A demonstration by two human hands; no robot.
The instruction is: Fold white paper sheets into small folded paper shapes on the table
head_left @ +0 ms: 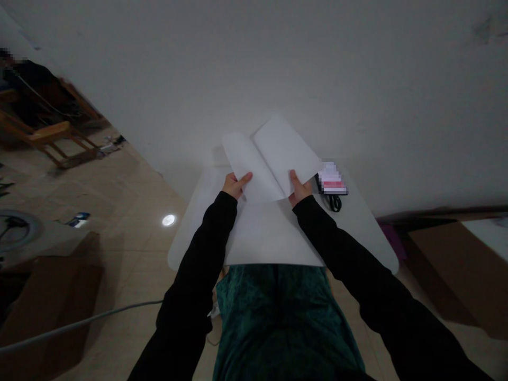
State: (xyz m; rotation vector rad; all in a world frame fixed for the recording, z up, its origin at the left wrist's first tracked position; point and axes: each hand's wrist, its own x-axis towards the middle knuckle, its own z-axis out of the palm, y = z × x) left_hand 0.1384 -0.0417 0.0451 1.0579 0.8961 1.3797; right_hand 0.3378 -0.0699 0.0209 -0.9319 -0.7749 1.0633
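White paper is held up over a white table, tilted away from me. It shows as two panels meeting along a slanting line; whether this is one folded sheet or two sheets I cannot tell. My left hand grips the lower left edge, thumb on top and fingers underneath. At the lower right, my right hand pinches the other panel the same way, thumb pointing up. Just right of that hand lies a dark-edged item with a blurred-out top, a black coiled cable beside it.
A plain wall rises behind the table. Cardboard boxes stand on the floor at right and left. A grey cable runs in from the left. Farther off are a wooden chair and a person in dark clothes.
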